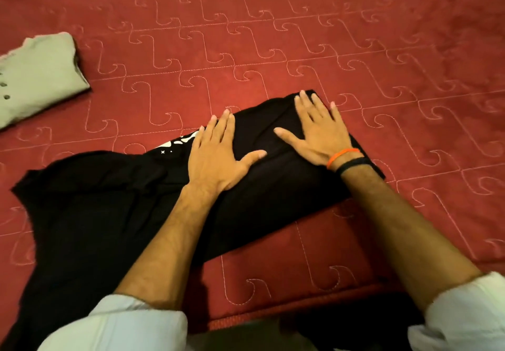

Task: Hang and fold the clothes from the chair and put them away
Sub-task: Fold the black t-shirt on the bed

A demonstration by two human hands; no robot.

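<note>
A black shirt (114,208) lies on a bed covered by a red quilt (300,50), partly folded: its right part is doubled into a thick band, its left part spreads loose toward the near left corner. A bit of white print (177,143) peeks out beside the left hand, so the front seems to be turned inward there.

Both hands lie flat on the folded band. The left hand (218,156) has straight fingers and the thumb spread toward the right, palm down; the right hand (319,132) is also wide and flat, its fingers fanned and reaching the far corner of the fold. Neither grips anything. The likely reason is to press the crease and push out air and wrinkles so the fold keeps its shape before the next turn. Two bands (345,159), one orange and one black, sit on the right wrist.

The fold's right edge runs straight and ends just past the right wrist, with bare quilt beyond it. The near edge of the bed is close below the shirt, so the loose left part has little room toward the person, and some of it seems to hang at the edge. A folded pale shirt (38,77) rests at the far left, well apart. Plenty of free quilt lies ahead and to the right for the next fold
</note>
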